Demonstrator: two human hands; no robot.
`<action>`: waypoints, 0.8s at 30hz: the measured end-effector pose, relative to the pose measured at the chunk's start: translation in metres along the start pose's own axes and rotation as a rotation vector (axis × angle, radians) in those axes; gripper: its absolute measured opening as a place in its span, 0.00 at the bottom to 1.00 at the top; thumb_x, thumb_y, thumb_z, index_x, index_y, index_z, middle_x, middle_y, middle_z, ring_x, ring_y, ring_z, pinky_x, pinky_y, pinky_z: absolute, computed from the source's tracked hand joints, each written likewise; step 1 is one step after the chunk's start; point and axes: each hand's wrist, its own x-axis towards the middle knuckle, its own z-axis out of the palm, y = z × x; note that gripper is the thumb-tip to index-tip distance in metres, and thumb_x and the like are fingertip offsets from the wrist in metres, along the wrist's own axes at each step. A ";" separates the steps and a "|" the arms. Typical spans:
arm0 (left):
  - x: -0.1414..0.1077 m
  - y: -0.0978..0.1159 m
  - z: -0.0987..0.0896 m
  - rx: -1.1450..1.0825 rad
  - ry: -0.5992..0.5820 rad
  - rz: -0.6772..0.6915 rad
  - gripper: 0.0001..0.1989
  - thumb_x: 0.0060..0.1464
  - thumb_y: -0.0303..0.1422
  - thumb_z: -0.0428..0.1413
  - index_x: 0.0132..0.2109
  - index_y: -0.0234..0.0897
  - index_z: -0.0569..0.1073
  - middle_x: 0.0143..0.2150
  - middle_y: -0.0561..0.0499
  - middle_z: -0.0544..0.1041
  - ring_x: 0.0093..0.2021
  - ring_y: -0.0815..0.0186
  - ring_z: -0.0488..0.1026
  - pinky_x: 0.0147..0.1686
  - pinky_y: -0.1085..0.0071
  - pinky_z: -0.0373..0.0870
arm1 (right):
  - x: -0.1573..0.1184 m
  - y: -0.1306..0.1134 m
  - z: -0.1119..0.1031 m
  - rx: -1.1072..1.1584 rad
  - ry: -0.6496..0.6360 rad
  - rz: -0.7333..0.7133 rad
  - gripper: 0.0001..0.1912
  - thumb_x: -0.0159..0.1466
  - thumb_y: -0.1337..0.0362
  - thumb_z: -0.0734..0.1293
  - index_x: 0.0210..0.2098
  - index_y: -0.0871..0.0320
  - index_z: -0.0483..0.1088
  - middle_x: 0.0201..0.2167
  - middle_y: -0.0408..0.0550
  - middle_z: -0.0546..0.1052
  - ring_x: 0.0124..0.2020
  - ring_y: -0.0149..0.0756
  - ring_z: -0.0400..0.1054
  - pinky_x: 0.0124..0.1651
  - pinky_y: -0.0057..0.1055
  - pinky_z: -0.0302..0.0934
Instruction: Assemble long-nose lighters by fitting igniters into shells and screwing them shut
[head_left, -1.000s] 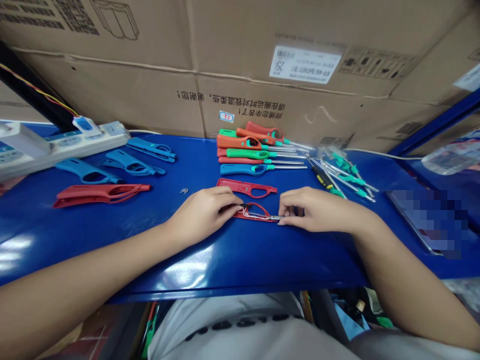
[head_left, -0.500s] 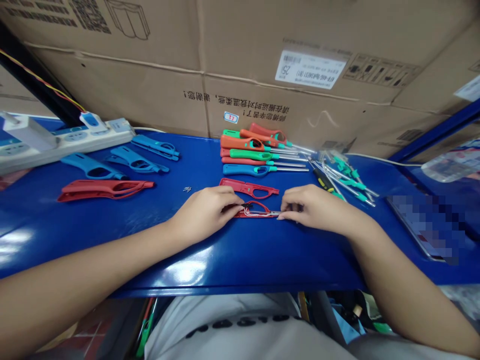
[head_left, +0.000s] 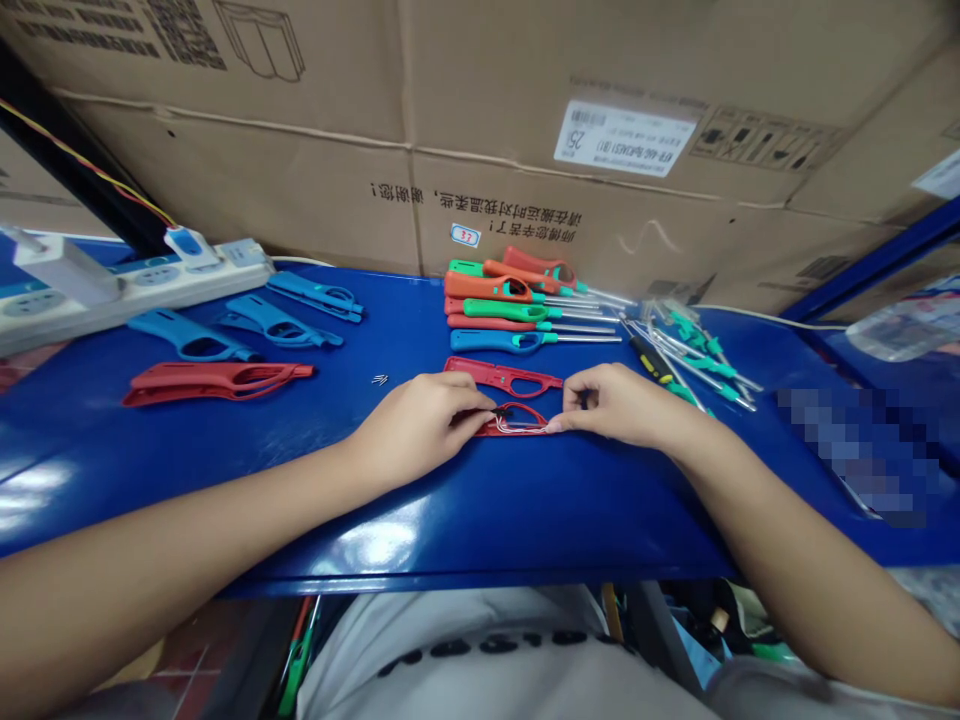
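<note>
One red shell (head_left: 517, 433); between both hands (head_left: 427, 420)

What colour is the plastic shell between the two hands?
The plastic shell is red, shown best in the head view.

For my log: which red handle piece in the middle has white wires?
White wires run in the nearer piece, at the left hand; the farther piece shows none.

Upside down on the cardboard box (head_left: 300, 180) stand the printed lines "师傅您辛苦了!" and "请在搬运时对我温柔些,谢谢您!". Its white label (head_left: 622, 138), also inverted, shows "25" and a model code ending "(B1)". Red digits on the small blue-edged sticker (head_left: 465, 236) are too small to read surely; a QR code (head_left: 184, 35) and handling pictograms (head_left: 765, 140) are printed too.
</note>
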 end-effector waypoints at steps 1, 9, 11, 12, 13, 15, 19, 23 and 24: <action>0.000 0.000 -0.001 0.002 -0.003 -0.002 0.10 0.63 0.26 0.55 0.44 0.38 0.82 0.40 0.48 0.82 0.39 0.63 0.79 0.37 0.70 0.73 | -0.001 -0.001 0.000 0.011 0.009 -0.023 0.20 0.57 0.48 0.73 0.25 0.58 0.70 0.19 0.40 0.68 0.21 0.28 0.59 0.26 0.27 0.51; -0.002 -0.003 -0.001 0.008 0.006 0.003 0.10 0.63 0.27 0.56 0.47 0.38 0.82 0.41 0.47 0.82 0.40 0.62 0.79 0.39 0.69 0.74 | -0.006 -0.002 0.009 0.030 0.006 -0.408 0.09 0.66 0.62 0.68 0.45 0.58 0.74 0.36 0.46 0.72 0.29 0.29 0.63 0.33 0.27 0.58; -0.002 -0.003 0.000 0.017 0.013 0.007 0.10 0.63 0.27 0.56 0.47 0.38 0.82 0.40 0.47 0.82 0.39 0.62 0.79 0.39 0.69 0.74 | -0.006 -0.003 0.010 0.002 0.021 -0.441 0.09 0.67 0.61 0.68 0.45 0.57 0.74 0.36 0.46 0.71 0.30 0.29 0.63 0.34 0.27 0.58; -0.002 -0.003 0.000 0.020 0.015 0.010 0.10 0.63 0.27 0.56 0.47 0.38 0.82 0.40 0.47 0.82 0.39 0.62 0.79 0.39 0.69 0.74 | -0.006 -0.003 0.011 -0.008 0.032 -0.450 0.08 0.67 0.61 0.68 0.44 0.57 0.74 0.35 0.45 0.71 0.30 0.29 0.63 0.35 0.27 0.58; -0.002 -0.003 0.000 0.021 0.015 0.013 0.10 0.63 0.27 0.57 0.47 0.38 0.82 0.40 0.47 0.82 0.39 0.62 0.79 0.38 0.69 0.73 | -0.005 -0.003 0.011 -0.013 0.038 -0.458 0.07 0.67 0.62 0.68 0.42 0.58 0.74 0.34 0.44 0.71 0.30 0.30 0.63 0.35 0.27 0.58; -0.002 -0.003 0.000 0.018 0.019 0.015 0.10 0.63 0.27 0.56 0.47 0.37 0.82 0.40 0.47 0.82 0.39 0.62 0.79 0.38 0.70 0.73 | -0.004 -0.003 0.012 -0.005 0.041 -0.462 0.06 0.67 0.62 0.68 0.39 0.58 0.73 0.31 0.43 0.71 0.29 0.29 0.62 0.34 0.27 0.57; -0.002 -0.003 0.000 0.008 0.029 0.013 0.10 0.65 0.28 0.55 0.47 0.36 0.81 0.41 0.47 0.83 0.40 0.61 0.79 0.39 0.69 0.73 | -0.004 -0.002 0.012 0.012 0.017 -0.455 0.06 0.66 0.62 0.68 0.37 0.58 0.72 0.29 0.42 0.70 0.27 0.29 0.61 0.33 0.27 0.56; -0.002 -0.005 0.000 0.001 0.031 0.025 0.09 0.64 0.28 0.56 0.46 0.35 0.82 0.40 0.47 0.83 0.40 0.61 0.79 0.41 0.68 0.73 | -0.003 -0.001 0.011 -0.001 0.009 -0.459 0.06 0.66 0.62 0.69 0.36 0.58 0.72 0.27 0.41 0.69 0.26 0.28 0.60 0.32 0.26 0.55; -0.002 -0.006 -0.001 -0.003 0.030 0.028 0.09 0.64 0.28 0.57 0.45 0.36 0.82 0.40 0.48 0.83 0.40 0.61 0.79 0.42 0.68 0.73 | -0.003 0.000 0.012 -0.004 0.011 -0.460 0.06 0.66 0.62 0.69 0.36 0.58 0.72 0.26 0.40 0.69 0.26 0.28 0.60 0.32 0.26 0.55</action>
